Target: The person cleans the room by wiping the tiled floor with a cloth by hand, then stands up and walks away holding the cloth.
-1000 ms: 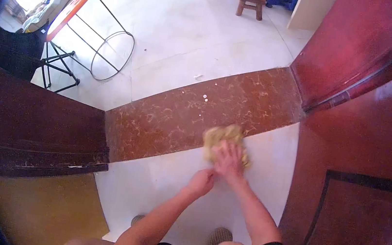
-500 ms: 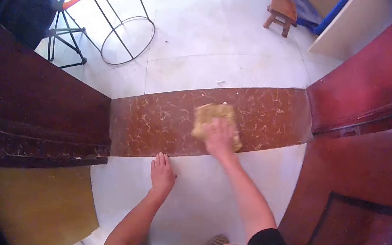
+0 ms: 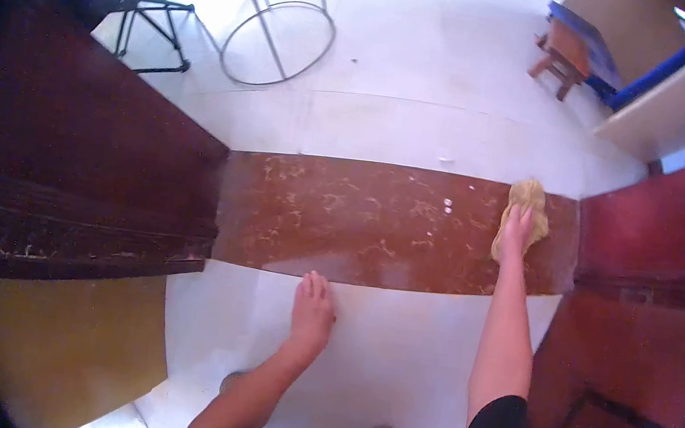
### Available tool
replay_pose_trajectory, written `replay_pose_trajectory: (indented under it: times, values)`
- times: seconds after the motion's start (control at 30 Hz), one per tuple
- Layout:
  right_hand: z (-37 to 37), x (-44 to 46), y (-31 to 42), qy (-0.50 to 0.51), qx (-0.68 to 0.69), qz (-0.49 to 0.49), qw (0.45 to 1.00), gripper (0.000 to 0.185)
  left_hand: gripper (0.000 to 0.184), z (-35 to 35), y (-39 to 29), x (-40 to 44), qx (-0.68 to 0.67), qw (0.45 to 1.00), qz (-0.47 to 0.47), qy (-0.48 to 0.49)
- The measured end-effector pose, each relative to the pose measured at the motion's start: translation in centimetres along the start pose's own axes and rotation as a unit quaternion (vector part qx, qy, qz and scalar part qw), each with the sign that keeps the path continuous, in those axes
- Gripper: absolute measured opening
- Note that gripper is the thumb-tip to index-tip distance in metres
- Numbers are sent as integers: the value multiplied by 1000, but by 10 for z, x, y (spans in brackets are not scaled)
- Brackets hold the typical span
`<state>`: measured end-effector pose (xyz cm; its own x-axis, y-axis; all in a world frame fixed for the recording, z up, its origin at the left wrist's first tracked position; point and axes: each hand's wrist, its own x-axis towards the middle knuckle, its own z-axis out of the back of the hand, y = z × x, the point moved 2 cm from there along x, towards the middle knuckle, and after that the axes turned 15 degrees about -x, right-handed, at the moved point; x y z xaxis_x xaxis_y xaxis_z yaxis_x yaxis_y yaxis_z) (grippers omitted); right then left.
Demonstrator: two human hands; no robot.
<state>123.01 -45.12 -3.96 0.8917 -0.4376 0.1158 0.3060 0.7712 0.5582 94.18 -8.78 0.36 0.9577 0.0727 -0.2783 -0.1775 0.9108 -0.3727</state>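
Observation:
A yellow cloth (image 3: pixel 537 205) lies spread on the reddish-brown marbled strip (image 3: pixel 341 222) of floor, close to its right end. My right hand (image 3: pixel 517 230) presses down on the cloth, arm stretched forward. My left hand (image 3: pixel 314 309) rests on the white floor with its fingers extended, their tips at the near edge of the strip, and holds nothing. Small white bits (image 3: pixel 448 206) lie on the strip, left of the cloth.
Dark red door panels stand at the left (image 3: pixel 101 159) and right (image 3: pixel 657 227). Beyond are a small wooden stool (image 3: pixel 564 55), a stool's wire ring base (image 3: pixel 278 43) and black folding legs (image 3: pixel 156 28). A tan board (image 3: pixel 69 352) is at lower left.
My right hand has moved the cloth from the strip's middle to near its right end. My left hand stays by the near edge. The camera view has turned to the right.

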Motion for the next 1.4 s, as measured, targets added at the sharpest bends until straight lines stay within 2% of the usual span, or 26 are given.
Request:
replay_pose_trajectory:
  times: [0.07, 0.1, 0.13, 0.17, 0.2, 0.27, 0.3, 0.33, 0.4, 0.43, 0.47, 0.53, 0.57, 0.63, 0.7, 0.77, 0.87, 0.93, 1.0, 1.03, 1.13, 1.17, 1.27, 1.37, 1.4]
  values:
    - [-64, 40, 18, 117, 64, 88, 987, 63, 84, -9, 6, 3, 7, 1000, -4, -20]
    - [-59, 28, 73, 168, -26, 127, 977, 61, 84, -13, 7, 2, 11, 1000, -4, -22]
    - [-51, -3, 142, 215, -117, 166, 955, 59, 84, -15, 7, 2, 14, 1000, -4, -23]
    - [-72, -27, 177, 228, -197, 229, 926, 57, 75, -9, 5, 2, 22, 1000, 7, 15]
    - [-93, -55, 206, 238, -274, 292, 885, 55, 64, -9, 2, 3, 2, 1000, -5, -15]
    - [-136, -135, 250, 214, -234, 373, 872, 51, 45, -5, 0, 2, -29, 996, -26, -79]
    - [-155, -172, 275, 247, -203, 418, 850, 51, 44, -3, 2, 0, -65, 993, -23, -92]
    - [-130, -210, 317, 333, -264, 448, 786, 51, 44, -1, 2, -1, -101, 989, -23, -104]
    - [-128, -289, 334, 307, -224, 576, 723, 45, 43, 5, 2, -6, -175, 975, -29, -131]
    - [-124, -325, 332, 317, -181, 608, 705, 45, 42, 31, -4, -14, -319, 941, 101, -42]
    - [-119, -351, 328, 324, -137, 639, 684, 45, 42, 31, 0, -20, -354, 927, 115, -40]
    - [-102, -358, 309, 324, -96, 687, 643, 48, 42, 22, 12, -44, -419, 896, 141, -31]
    - [-91, -356, 293, 327, -76, 708, 622, 50, 43, 16, 16, -62, -335, 936, 107, -19]
    - [-65, -338, 256, 348, -72, 706, 613, 54, 45, -2, 27, -94, -158, 987, 33, 7]
    - [-51, -311, 208, 333, 25, 675, 658, 49, 50, -28, 52, -111, -154, 983, 84, -57]
    - [-34, -286, 193, 268, -56, 644, 714, 48, 55, -26, 68, -114, -138, 976, 124, -111]
    - [-50, -272, 213, 202, -97, 564, 794, 53, 62, 15, 78, -103, -105, 970, 166, -144]
    - [-81, -268, 247, 186, -144, 527, 817, 54, 67, 27, 85, -98, -95, 966, 194, -140]
    - [-119, -266, 290, 201, -138, 488, 838, 53, 72, 28, 92, -94, -111, 966, 220, -78]
    - [-131, -266, 317, 216, -144, 471, 843, 55, 75, 27, 95, -92, -118, 964, 234, -45]
    - [-167, -290, 382, 240, -196, 457, 834, 57, 79, 31, 96, -88, -128, 961, 242, -37]
    - [-173, -303, 393, 241, -219, 459, 827, 57, 78, 14, 101, -92, -104, 968, 216, -67]
    - [-175, -351, 392, 240, -231, 506, 796, 59, 76, 36, 94, -91, -168, 954, 243, -47]
    - [-134, -380, 368, 310, -246, 528, 752, 55, 59, 3, 114, -95, -51, 980, 166, -93]
    - [-151, -401, 339, 269, -205, 535, 774, 51, 52, 6, 121, -98, -183, 954, 212, -106]
